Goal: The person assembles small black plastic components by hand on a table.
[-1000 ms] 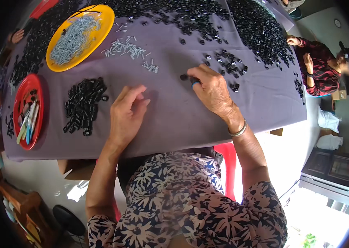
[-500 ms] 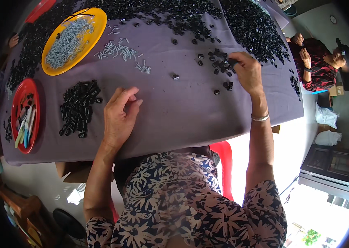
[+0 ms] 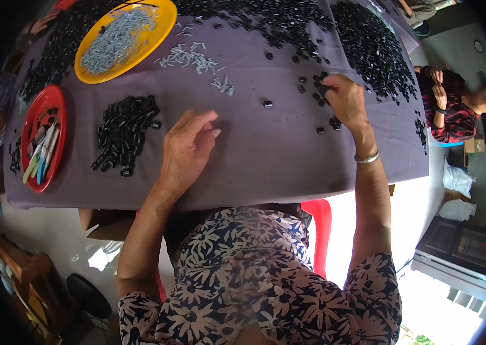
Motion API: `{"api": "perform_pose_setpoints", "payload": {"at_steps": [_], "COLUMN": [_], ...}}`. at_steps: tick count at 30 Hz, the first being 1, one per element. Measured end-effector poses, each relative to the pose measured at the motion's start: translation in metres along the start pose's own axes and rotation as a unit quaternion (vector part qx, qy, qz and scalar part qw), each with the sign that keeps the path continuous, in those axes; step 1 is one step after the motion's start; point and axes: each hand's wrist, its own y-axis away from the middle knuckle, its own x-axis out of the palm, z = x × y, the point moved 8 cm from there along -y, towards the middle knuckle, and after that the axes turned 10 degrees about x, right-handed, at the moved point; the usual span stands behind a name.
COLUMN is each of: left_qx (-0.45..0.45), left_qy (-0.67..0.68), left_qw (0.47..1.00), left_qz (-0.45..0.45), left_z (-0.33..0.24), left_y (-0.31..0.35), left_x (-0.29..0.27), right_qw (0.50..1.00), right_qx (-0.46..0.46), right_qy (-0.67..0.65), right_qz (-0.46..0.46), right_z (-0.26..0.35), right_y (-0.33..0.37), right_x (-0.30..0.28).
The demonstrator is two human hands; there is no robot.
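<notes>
My left hand [image 3: 190, 150] hovers just above the purple cloth with nothing in it, its thumb and bent forefinger apart. To its left lies a heap of small black parts [image 3: 123, 132], short and glossy. Over on the right, my right hand [image 3: 345, 103] is closed in a pinch at a loose cluster of the same black parts [image 3: 319, 98]. One dark part shows at its fingertips, partly hidden by them. Between my hands a single black part [image 3: 268, 104] lies alone on the cloth.
A yellow plate [image 3: 94, 79] of small silvery pins stands at the back left, with loose pins [image 3: 194, 58] beside it. A red plate [image 3: 62, 118] holds knife-like tools. Black parts [image 3: 369, 52] cover the far table. At the right another person [image 3: 450, 106] sits.
The whole scene has shifted in the picture as my head moved. My right hand stays by the black cluster, its fingers now lower among the parts. My left hand keeps its pose.
</notes>
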Motion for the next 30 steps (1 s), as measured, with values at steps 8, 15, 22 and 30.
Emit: {"api": "perform_pose_setpoints", "payload": {"at_steps": [8, 15, 22, 30], "left_qx": [0.037, -0.023, -0.007, 0.06], "left_qy": [0.039, 0.118, 0.102, -0.029], "left_qw": [0.998, 0.993, 0.993, 0.997], "left_qz": [-0.02, 0.018, -0.052, -0.048], "left_z": [-0.01, 0.008, 0.014, 0.004], "left_y": [0.0, 0.009, 0.008, 0.002], "left_x": [-0.004, -0.003, -0.011, -0.013], "right_qw": [0.971, 0.936, 0.885, 0.937], "right_qx": [-0.154, -0.027, 0.13, 0.141], "right_qy": [-0.158, -0.288, -0.336, -0.12], "right_qz": [0.091, 0.199, 0.295, 0.296], "right_z": [0.162, 0.18, 0.145, 0.135], "right_y": [0.049, 0.069, 0.026, -0.047], "right_x": [0.023, 0.074, 0.081, 0.122]}}
